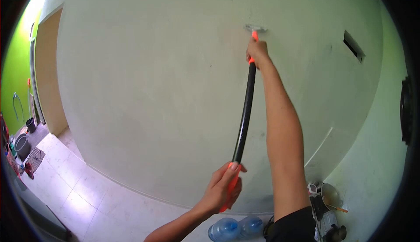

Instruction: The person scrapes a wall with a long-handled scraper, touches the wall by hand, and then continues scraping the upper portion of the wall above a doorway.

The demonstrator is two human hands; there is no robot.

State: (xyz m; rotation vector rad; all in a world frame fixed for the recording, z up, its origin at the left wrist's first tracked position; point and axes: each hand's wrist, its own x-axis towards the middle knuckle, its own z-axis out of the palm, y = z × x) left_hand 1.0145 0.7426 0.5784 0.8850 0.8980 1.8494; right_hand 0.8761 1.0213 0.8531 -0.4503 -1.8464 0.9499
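A long-handled scraper with a black shaft and orange grips reaches up the pale wall. Its wide grey head lies against the wall surface, though the exact edge is too small to make out. My right hand, arm stretched upward, is closed around the orange grip just below that head. Lower down, my left hand wraps round the orange grip at the bottom end of the shaft.
Blue plastic water bottles stand on the floor below my left hand. A wok and other cookware sit at lower right. The wall has a rectangular slot. A doorway, buckets and a striped mat are at left.
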